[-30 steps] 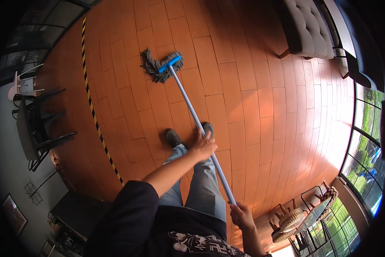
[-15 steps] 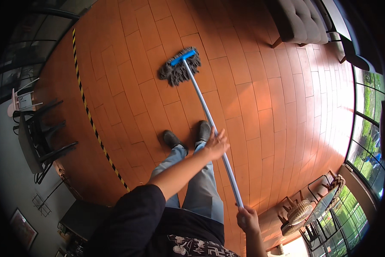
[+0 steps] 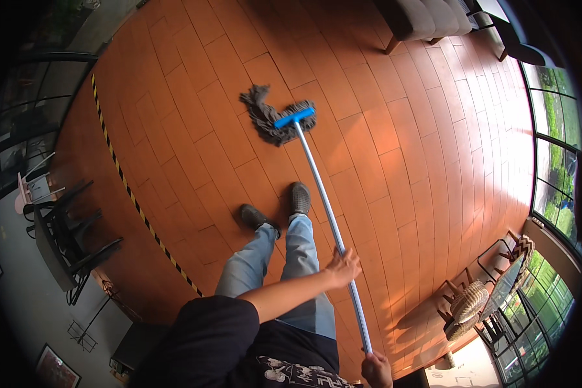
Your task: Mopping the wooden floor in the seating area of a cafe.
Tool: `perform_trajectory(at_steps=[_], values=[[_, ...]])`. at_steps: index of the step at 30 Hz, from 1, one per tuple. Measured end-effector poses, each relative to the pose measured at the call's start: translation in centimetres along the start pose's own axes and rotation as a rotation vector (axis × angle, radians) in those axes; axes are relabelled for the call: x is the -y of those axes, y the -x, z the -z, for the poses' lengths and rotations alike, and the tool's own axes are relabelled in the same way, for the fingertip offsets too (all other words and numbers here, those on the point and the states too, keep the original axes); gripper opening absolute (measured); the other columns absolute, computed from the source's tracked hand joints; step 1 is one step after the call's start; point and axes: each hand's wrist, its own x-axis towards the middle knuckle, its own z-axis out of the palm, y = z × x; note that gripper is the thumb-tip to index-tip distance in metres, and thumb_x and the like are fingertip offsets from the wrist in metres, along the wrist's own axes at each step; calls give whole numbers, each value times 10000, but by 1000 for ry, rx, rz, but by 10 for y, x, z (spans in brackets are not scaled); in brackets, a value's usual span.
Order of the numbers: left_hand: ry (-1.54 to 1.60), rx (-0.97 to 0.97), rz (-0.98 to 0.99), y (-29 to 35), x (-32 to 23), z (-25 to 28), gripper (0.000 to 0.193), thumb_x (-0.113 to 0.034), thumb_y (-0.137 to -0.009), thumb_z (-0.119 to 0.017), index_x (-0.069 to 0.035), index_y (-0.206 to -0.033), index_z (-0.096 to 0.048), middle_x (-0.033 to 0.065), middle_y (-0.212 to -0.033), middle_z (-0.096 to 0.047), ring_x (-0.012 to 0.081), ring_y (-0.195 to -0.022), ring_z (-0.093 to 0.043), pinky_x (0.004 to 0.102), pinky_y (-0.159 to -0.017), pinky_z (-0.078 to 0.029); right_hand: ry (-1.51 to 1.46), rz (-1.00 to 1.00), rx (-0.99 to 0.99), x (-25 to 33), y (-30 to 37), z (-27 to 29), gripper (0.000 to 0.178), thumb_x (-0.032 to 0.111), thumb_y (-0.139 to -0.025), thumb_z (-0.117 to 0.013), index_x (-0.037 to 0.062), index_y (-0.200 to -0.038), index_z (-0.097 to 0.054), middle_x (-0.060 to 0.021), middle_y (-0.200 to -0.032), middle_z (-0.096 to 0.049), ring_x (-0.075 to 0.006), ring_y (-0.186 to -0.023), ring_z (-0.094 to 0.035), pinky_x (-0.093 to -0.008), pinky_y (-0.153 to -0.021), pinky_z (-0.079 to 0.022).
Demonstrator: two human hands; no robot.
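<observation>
A mop (image 3: 322, 187) with a pale metal pole slants from the lower right up to the floor ahead of my feet. Its blue holder carries grey yarn strands, which lie on the orange tiles and trail out to the left. My left hand (image 3: 344, 268) is closed around the middle of the pole, its arm reaching across my body. Near the lower edge my right hand (image 3: 376, 370) grips the top end of the pole, close to my right side. The pole's very end is hidden in that hand.
Black and yellow tape (image 3: 129, 187) runs along the floor at left, with a dark table and chairs (image 3: 64, 239) beyond. A grey tufted bench (image 3: 427, 19) stands at the far right. Woven chairs (image 3: 467, 304) and a glass table sit lower right, near tall windows (image 3: 553, 174).
The mop head has shifted right and nearer to my feet, its strands now swept out to the left. Both hands have moved nearer to me and slightly right, still on the pole.
</observation>
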Motion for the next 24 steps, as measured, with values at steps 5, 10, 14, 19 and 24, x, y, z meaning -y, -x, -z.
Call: perform_trajectory(at_steps=[5, 10, 14, 19, 24], values=[[53, 82, -102, -6, -40, -11, 169, -163, -801, -621, -144, -959, -678, 92, -1119, -556, 378, -1260, -406, 654, -834, -371, -71, 22, -68, -21, 40, -3, 335, 196, -990, -498, 20, -1275, -521, 52, -530, -382, -67, -340, -315, -224, -300, -239], [-137, -206, 43, -40, 57, 31, 136, -172, -827, -594, -141, -947, -649, 115, -1148, -571, 353, -1310, -391, 671, -931, -342, -141, 86, 194, 51, -43, -39, 310, 175, -960, -556, -10, -1208, -570, -21, -541, -459, -83, -331, -355, -223, -300, -244], [-213, -256, 220, -61, 146, 115, 96, -132, -838, -588, -120, -886, -670, 158, -1123, -580, 347, -1366, -336, 677, -1109, -130, -160, 171, 228, 111, -97, -128, 289, 202, -961, -577, 17, -1183, -585, 5, -593, -456, -61, -348, -334, -209, -307, -242], [-245, -186, 199, -42, 154, 108, 89, -119, -824, -587, -106, -849, -672, 186, -1184, -546, 377, -1389, -300, 589, -1136, -207, -253, 134, 269, 75, -105, -144, 275, 202, -964, -574, 30, -1179, -575, -1, -585, -446, -71, -350, -324, -218, -326, -233], [-126, 16, -6, -37, 45, 37, 119, -140, -840, -567, -102, -876, -674, 176, -1221, -515, 425, -1406, -237, 671, -1113, -171, -266, 100, 126, -18, -53, -56, 333, 206, -980, -528, 20, -1256, -523, -12, -582, -429, -95, -369, -361, -232, -328, -260]])
